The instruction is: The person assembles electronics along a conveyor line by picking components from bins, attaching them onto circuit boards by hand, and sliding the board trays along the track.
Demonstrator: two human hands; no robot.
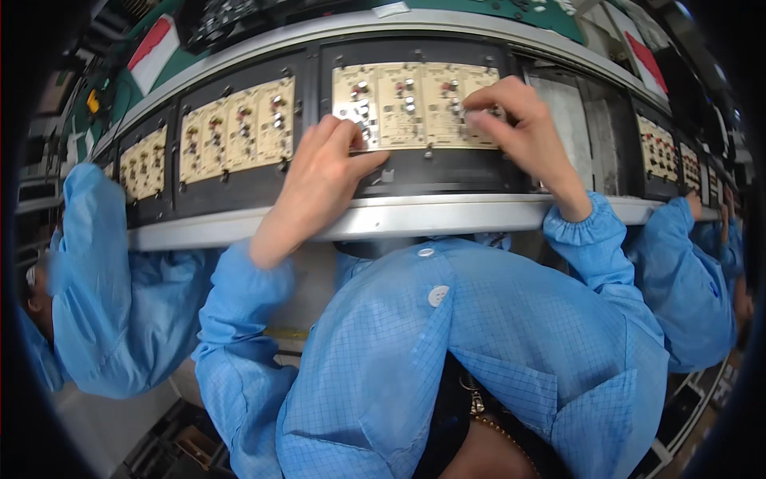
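Conveyor line filled the upper half of the view, a curved metal rail running from 9 o'clock to 3 o'clock with black trays riding behind it. At 12 o'clock sat the black tray being worked, carrying a tan circuit panel made of four narrow boards side by side; the panel's long axis ran across the view, 9 to 3 o'clock, parallel to the rail, while each board's long side pointed away from the person toward 12. The left hand lay over the rail at about 11 o'clock, fingers loosely curled and close together, fingertips touching the panel's lower left corner and thumb spread onto the tray below it; it gripped nothing that could be seen. The right hand reached in at 1 o'clock, fingers bent and pinched narrow on the panel's right end; whether they held a small part could not be told. Another tray with a similar tan panel stood at 10 o'clock, and more panels at 2 o'clock. Blue-sleeved co-workers stood at 8 o'clock and 3 o'clock. The person's own blue smock filled 6 o'clock.
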